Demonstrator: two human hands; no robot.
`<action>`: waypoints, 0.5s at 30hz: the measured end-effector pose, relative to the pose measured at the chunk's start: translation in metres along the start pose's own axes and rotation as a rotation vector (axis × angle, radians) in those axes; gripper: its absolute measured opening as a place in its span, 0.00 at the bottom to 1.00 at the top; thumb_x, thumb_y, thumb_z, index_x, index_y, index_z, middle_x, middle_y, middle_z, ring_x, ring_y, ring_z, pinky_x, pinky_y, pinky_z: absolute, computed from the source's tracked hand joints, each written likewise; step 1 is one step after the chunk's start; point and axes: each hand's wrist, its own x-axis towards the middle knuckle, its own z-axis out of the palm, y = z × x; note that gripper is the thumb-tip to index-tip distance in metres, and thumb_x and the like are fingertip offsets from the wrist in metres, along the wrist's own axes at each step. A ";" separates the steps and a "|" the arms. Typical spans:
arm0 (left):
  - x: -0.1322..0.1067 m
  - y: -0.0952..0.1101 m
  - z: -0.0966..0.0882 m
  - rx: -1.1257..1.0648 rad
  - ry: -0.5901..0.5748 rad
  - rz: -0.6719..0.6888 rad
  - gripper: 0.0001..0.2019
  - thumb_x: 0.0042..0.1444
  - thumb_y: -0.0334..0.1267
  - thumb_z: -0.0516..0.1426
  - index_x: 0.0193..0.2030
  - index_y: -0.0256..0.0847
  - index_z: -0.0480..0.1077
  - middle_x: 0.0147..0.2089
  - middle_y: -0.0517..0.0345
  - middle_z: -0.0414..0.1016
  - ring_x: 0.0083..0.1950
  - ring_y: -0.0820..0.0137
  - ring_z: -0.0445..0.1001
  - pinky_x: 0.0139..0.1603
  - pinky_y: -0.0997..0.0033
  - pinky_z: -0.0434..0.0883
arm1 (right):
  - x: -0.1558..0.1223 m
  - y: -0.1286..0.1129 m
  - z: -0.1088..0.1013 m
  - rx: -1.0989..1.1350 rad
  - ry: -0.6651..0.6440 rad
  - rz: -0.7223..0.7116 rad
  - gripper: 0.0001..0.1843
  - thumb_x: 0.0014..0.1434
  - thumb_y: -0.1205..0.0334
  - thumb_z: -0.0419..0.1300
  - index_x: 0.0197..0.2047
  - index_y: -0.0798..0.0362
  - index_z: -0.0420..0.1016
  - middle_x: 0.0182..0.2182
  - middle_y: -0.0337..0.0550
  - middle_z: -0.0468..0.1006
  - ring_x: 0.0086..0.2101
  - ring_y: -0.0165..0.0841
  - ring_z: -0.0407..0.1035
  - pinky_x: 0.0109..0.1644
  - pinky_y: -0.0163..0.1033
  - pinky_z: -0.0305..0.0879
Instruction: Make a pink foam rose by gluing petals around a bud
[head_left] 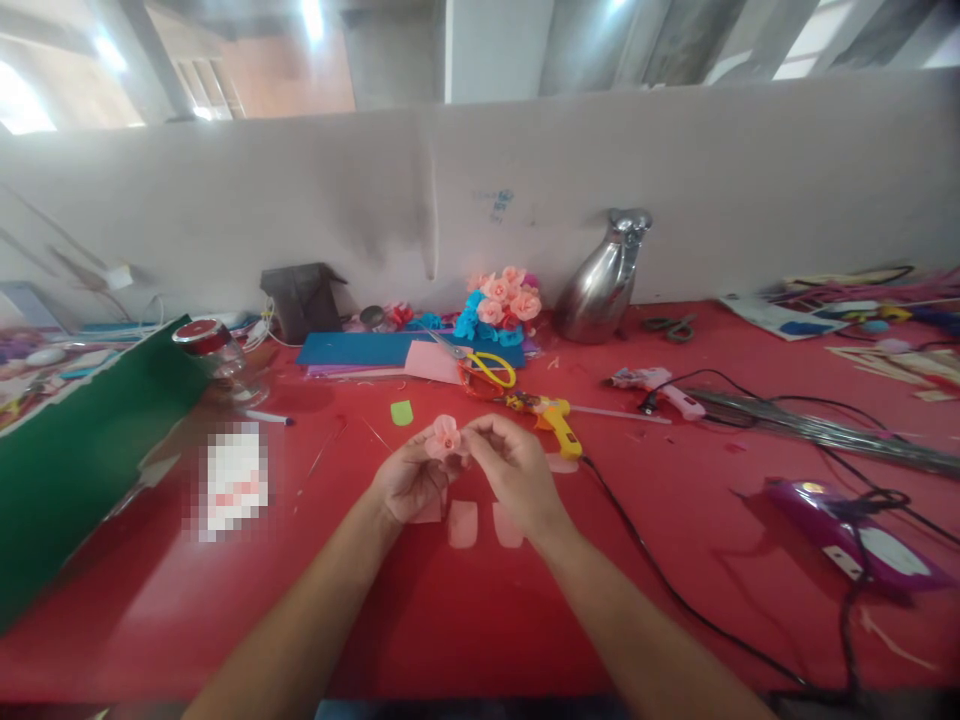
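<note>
A pink paper flower [445,437] is held between my two hands above the red table. My left hand [409,483] has its fingers closed around the flower's base from the left. From the right, the thumb and fingers of my right hand [508,462] pinch the flower's edge. Below the hands lie cut pink petal pieces, one petal piece [463,524] in the middle and another petal piece [507,524] partly under my right wrist. A yellow glue gun [559,428] rests just beyond my right hand, and a small green paper piece [402,413] lies beyond my left.
Yellow-handled scissors [491,368] lie on coloured sheets [360,350] near a bunch of pink flowers [508,297]. A steel jug [606,280] stands by the wall. To the right are a pink glue gun [664,388], wires [817,430] and a purple power strip [847,540] with cords. A green board [90,460] stands left.
</note>
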 end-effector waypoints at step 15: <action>-0.001 0.001 0.000 -0.018 0.022 -0.135 0.08 0.44 0.22 0.60 0.33 0.33 0.69 0.29 0.57 0.71 0.27 0.81 0.68 0.27 0.84 0.66 | 0.006 -0.003 -0.007 0.071 -0.051 0.079 0.10 0.55 0.58 0.55 0.25 0.53 0.68 0.22 0.36 0.71 0.26 0.29 0.66 0.32 0.35 0.62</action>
